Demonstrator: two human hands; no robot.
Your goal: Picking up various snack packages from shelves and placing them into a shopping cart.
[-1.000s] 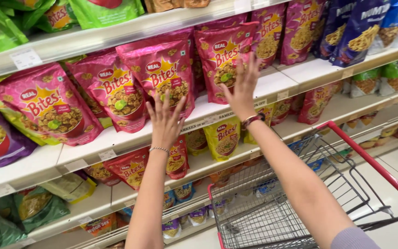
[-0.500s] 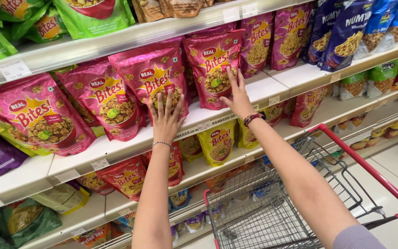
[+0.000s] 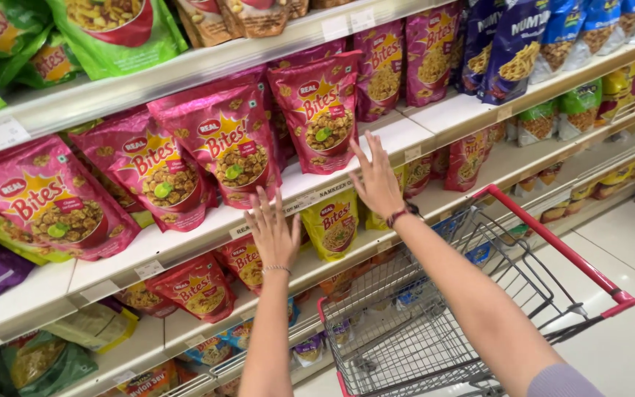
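1. Pink snack pouches (image 3: 225, 151) stand in a leaning row along the front edge of the middle shelf (image 3: 185, 239). They are the biggest things within reach, and both hands are raised toward them.
2. Shopping cart (image 3: 435, 323), wire with a red handle, sits below and to the right of the arms, its basket open toward the shelves.
3. Right hand (image 3: 376, 180) is spread flat, fingers straight and apart, holding nothing. Its fingertips lie at the bottom edge of the pink pouch (image 3: 321, 117) nearest the right end of the row (whether they press on it or only brush it cannot be told).
4. Left hand (image 3: 273, 234) is likewise open and empty, fingers fanned, hovering at the shelf's front edge just under the middle pouch, with a smaller yellow pouch (image 3: 336, 228) on the shelf below, just beside it.
5. Judged from this, steadying or straightening the row would go best with flat palms against the lower halves of the pouches, pushing evenly back from the edge, since these soft bags lean and one nudged high up could tip forward off the shelf.
6. Wrist bands, dark on the right (image 3: 402, 215) and a thin one on the left (image 3: 276, 270), are the smallest things seen.
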